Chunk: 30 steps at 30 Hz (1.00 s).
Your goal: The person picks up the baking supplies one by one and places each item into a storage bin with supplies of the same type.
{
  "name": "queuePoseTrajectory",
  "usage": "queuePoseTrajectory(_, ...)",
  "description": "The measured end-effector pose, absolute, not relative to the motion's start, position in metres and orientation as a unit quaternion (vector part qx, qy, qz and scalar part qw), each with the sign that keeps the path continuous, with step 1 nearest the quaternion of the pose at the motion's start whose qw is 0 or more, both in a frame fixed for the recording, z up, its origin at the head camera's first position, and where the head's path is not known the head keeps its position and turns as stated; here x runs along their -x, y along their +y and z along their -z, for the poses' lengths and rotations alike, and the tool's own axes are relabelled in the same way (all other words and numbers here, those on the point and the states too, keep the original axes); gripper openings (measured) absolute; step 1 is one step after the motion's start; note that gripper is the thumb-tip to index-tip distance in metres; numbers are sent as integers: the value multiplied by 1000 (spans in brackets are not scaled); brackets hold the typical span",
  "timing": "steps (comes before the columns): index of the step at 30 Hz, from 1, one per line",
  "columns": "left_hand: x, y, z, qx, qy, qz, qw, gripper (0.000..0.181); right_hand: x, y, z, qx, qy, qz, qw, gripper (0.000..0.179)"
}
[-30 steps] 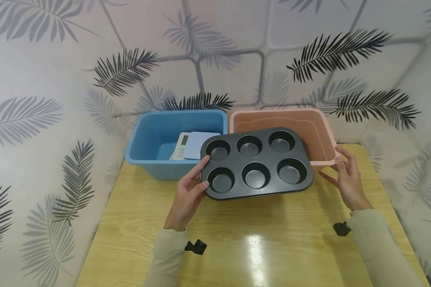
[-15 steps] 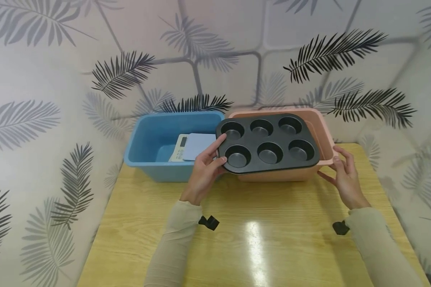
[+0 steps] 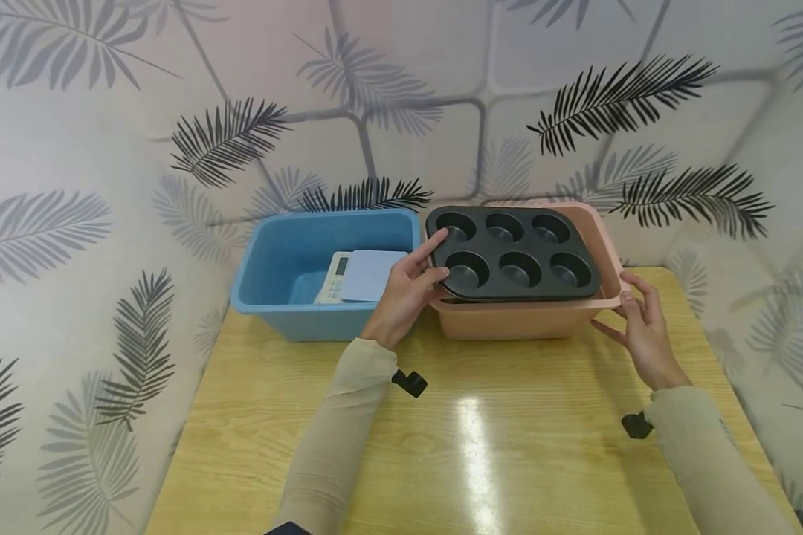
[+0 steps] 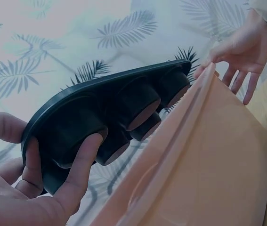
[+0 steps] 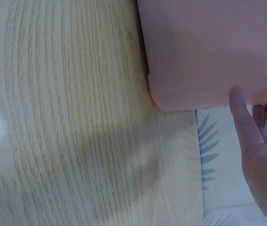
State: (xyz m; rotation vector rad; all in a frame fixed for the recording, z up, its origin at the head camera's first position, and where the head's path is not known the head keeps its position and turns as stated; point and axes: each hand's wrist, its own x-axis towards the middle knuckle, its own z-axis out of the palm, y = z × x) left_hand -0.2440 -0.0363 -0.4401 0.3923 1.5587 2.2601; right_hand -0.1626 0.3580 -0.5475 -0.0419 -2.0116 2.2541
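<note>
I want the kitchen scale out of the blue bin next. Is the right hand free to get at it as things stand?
Probably not directly. The right hand rests on the pink bin at its right corner, and the muffin tray held by the left hand lies between it and the scale in the blue bin.

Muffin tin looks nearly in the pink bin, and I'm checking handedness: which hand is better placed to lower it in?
Left. The left hand already grips the muffin tin over the pink bin; the right hand only touches its corner.
</note>
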Motion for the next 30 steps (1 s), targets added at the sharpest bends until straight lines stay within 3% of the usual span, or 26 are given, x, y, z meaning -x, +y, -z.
queuePoseTrajectory(20,264,-6,449,-104,596,-767,213,66,162,357,548,47,-689,-720,68,54)
queuePoseTrajectory(30,271,2,451,-117,627,-733,235,66,163,356,551,12,-676,-733,77,55)
